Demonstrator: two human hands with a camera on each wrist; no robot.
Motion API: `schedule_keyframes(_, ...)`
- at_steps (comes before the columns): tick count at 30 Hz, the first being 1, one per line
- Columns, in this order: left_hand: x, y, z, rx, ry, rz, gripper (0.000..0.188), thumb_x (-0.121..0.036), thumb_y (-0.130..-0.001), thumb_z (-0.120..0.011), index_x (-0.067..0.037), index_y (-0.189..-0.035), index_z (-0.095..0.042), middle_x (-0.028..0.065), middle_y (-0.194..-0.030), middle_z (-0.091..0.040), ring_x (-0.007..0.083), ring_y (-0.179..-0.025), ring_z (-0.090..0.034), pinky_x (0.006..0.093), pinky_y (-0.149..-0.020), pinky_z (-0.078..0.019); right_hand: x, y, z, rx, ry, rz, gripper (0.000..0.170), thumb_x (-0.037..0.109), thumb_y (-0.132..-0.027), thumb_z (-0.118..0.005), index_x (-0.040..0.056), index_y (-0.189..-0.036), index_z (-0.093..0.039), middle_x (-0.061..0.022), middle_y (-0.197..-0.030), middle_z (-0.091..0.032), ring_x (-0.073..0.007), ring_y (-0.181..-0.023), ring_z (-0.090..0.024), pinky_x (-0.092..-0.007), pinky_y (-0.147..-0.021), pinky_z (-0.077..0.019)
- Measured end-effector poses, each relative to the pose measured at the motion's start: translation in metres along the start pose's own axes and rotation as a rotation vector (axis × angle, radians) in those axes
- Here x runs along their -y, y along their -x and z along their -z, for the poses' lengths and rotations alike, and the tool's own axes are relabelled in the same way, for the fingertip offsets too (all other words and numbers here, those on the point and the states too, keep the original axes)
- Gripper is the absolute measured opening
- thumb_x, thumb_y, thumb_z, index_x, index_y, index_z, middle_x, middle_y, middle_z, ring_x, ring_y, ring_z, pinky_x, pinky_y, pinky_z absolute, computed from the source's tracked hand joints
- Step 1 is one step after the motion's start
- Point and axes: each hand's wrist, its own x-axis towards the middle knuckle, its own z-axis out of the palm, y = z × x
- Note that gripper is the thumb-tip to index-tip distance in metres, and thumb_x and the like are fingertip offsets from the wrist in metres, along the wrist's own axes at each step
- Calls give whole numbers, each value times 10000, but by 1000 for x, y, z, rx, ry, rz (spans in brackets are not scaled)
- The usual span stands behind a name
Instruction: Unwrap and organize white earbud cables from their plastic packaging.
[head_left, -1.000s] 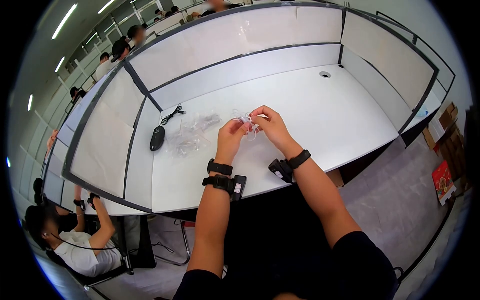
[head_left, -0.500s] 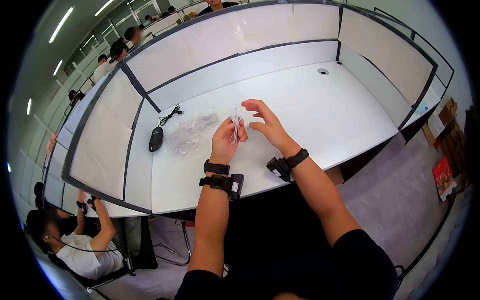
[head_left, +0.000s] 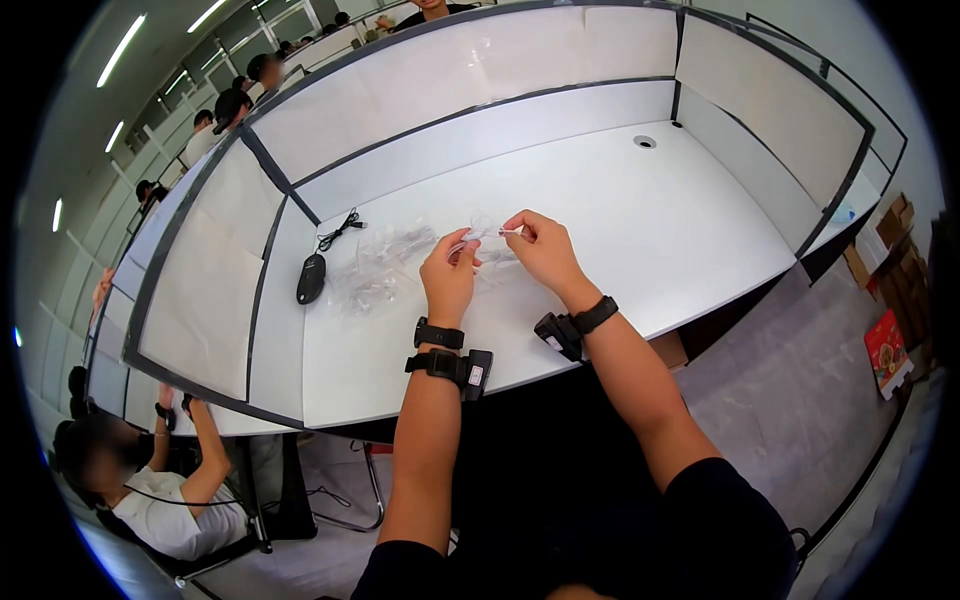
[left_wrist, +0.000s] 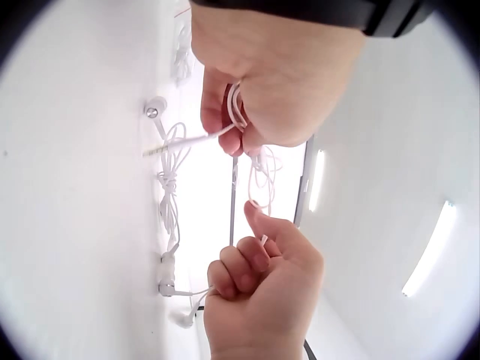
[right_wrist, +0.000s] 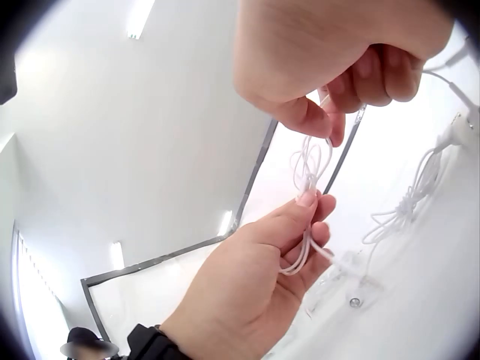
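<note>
White cable bundle [right_wrist: 307, 169] is in the air over the table [head_left: 640, 230], left of its middle, well in from the near edge. Both hands on it. Left hand [head_left: 448, 275] grips the gathered coils, thumb pressed against the fingers, loops hanging out past the palm side. Right hand [head_left: 550, 262] pinches the cable between thumb and forefinger, other fingers curled in. Thin loops span the gap between the two hands; fingertips apart.

Left wrist view: slim white plug [left_wrist: 184, 142] juts out beside the left hand's fingers. Second white bundle [left_wrist: 169, 184] just beyond the hands, with an earbud [left_wrist: 153, 109] near it. Whether the two bundles join, cannot tell.

Left part of table: clear plastic bags [head_left: 375, 270], crumpled, near the left hand. Black mouse [head_left: 313, 278] along the left edge, its black cord [head_left: 342, 231] bunched toward the far left corner. Round cable hole [head_left: 645, 142] near the far right corner. Pale partition [head_left: 480, 65] along the far edge, turning down both sides.

Small black camera on each wrist. Beyond the left side, a seated person in a white shirt [head_left: 185, 515]. Floor off the right side: cardboard boxes [head_left: 893, 250], red box [head_left: 887, 355].
</note>
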Motion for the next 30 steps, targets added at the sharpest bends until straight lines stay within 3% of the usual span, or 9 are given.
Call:
schedule_keyframes(1, 2, -1, 2, -34, -59, -37, 269, -108, -929, -674, 14, -1168, -664, 71, -893, -697, 110, -678, -604, 251, -622, -491, -1, 2, -3, -65, 8, 45, 149, 144, -776, -664, 71, -905, -681, -37, -580, -513, -141, -524, -508, -304, -510, -409)
schedule_keyframes(6, 5, -1, 5, -61, -238, -90, 242, -91, -894, -697, -18, -1124, -714, 62, -845, -705, 103, -670, -598, 243, -644, -497, 8, 4, 1, -84, 145, 57, 114, 171, -758, -680, 75, -818, -672, -40, -568, -523, -172, -506, -522, -316, -502, -413)
schedule_keyframes(9, 0, 0, 5, 33, -229, -27, 262, -108, -907, -687, 8, -1141, -700, 61, -855, -705, 86, -656, -558, 230, -606, -462, 4, 1, 2, -95, -20, 42, 107, 153, -797, -695, 50, -816, -673, -6, -561, -476, -102, -523, -449, -277, -504, -371)
schedule_keyframes(12, -3, -2, 8, 270, 30, 105, 282, -124, -928, -673, 48, -1151, -678, 65, -863, -705, 66, -622, -499, 213, -561, -409, -3, -6, 5, -169, -227, -1, 121, 149, -854, -700, 30, -843, -682, 49, -581, -438, -56, -555, -393, -251, -515, -340)
schedule_keyframes(16, -25, 4, 11, 475, 188, 190, 298, -180, -986, -608, 77, -1125, -665, 5, -747, -582, 53, -597, -420, 198, -541, -327, -4, -11, 11, -211, -417, -49, 149, 156, -899, -698, 13, -858, -685, 96, -615, -420, -25, -577, -359, -229, -522, -310)
schedule_keyframes(17, -32, 6, 12, 532, 232, 202, 311, -216, -1014, -563, 78, -1080, -637, -26, -695, -476, 56, -587, -382, 211, -541, -302, -4, -11, 12, -186, -418, -44, 147, 156, -900, -699, 16, -860, -686, 97, -617, -420, -24, -578, -357, -228, -523, -309)
schedule_keyframes(21, -18, 1, 20, 586, 592, 151, 326, -282, -1037, -527, 42, -1051, -556, -37, -676, -410, 74, -576, -352, 240, -551, -312, -8, -12, 8, -44, -415, -56, 150, 166, -907, -700, 19, -878, -690, 86, -632, -480, -25, -585, -381, -228, -528, -319)
schedule_keyframes(25, -13, -4, 19, 280, 748, 155, 251, -214, -1042, -522, 31, -1025, -578, -1, -725, -494, 94, -591, -404, 251, -573, -332, -17, -12, 1, 25, -386, -69, 160, 169, -915, -677, 13, -926, -706, 16, -753, -658, -41, -628, -486, -230, -564, -384)
schedule_keyframes(30, 2, -11, 18, 4, 666, 195, 212, -179, -1021, -566, 15, -1075, -631, 32, -823, -585, 97, -655, -469, 257, -622, -398, -12, -10, 3, 95, -291, -94, 166, 182, -892, -697, 17, -910, -701, 24, -688, -604, -51, -620, -473, -242, -563, -382)
